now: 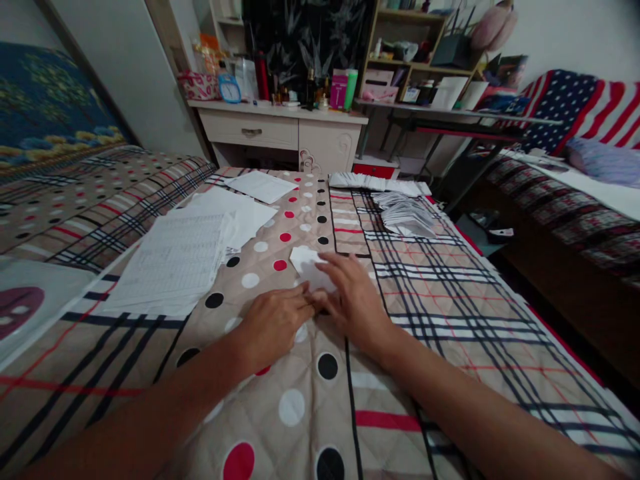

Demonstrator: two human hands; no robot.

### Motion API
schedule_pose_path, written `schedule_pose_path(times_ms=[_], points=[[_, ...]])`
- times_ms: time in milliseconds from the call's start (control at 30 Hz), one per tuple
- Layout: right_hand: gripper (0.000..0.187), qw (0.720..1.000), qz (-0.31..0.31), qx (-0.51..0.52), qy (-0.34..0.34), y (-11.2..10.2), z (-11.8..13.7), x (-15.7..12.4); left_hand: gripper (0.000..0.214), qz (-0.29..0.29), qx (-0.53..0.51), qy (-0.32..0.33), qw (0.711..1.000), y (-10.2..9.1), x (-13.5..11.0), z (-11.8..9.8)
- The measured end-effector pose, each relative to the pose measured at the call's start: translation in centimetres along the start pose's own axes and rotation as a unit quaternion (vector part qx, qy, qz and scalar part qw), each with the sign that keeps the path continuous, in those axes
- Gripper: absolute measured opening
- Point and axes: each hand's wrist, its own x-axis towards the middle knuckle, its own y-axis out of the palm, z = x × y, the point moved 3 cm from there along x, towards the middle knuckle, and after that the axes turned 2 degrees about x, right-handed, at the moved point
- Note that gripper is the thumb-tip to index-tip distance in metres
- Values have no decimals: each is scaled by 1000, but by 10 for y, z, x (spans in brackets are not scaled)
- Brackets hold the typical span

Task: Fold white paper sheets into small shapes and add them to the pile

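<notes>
White paper (304,261) lies on the quilted bed (295,443), its long axis slanting away leftward. The left hand (277,319) curls at its near end, the right hand (357,299) half-open over it; their grip I can't tell.

Clearance Check: Passage Right, Obstruction Left

Bedspread (480,320) offers open passage right of the right hand (357,300). Fanned papers (407,219) and a paper row (377,183) obstruct the far right. Stacked sheets (175,257) obstruct the left; a dotted strip (250,280) between them and the left hand (275,320) is passable. Beyond the far edge, a dresser (255,131) bars the way.
</notes>
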Motion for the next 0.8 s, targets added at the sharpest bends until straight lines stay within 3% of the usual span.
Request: schedule_pose_path(times_ms=[100,167,300,433,567,667,733,800], points=[[87,995,91,-2,-51,11,28,-28,34,0,-16,-13,1000,0,1,0],[102,992,110,-40,-36,16,33,-38,41,-5,-19,-16,1000,0,1,0],[110,982,146,-119,15,11,15,-42,58,5,-23,-17,1000,0,1,0],[103,972,152,-167,69,-11,-18,-42,61,12,-34,-15,999,-1,1,-1],[81,973,116,-152,131,-30,-47,-36,64,11,-38,-18,999,0,1,-1],[55,977,26,-59,202,-29,-58,-25,64,11,-39,-22,999,2,0,-1],[55,966,-59,34,250,-21,-62,-17,63,5,-42,-24,999,3,0,-1],[64,931,-129,154,306,-8,-63,-12,63,-5,-45,-23,999,5,-1,-1]])
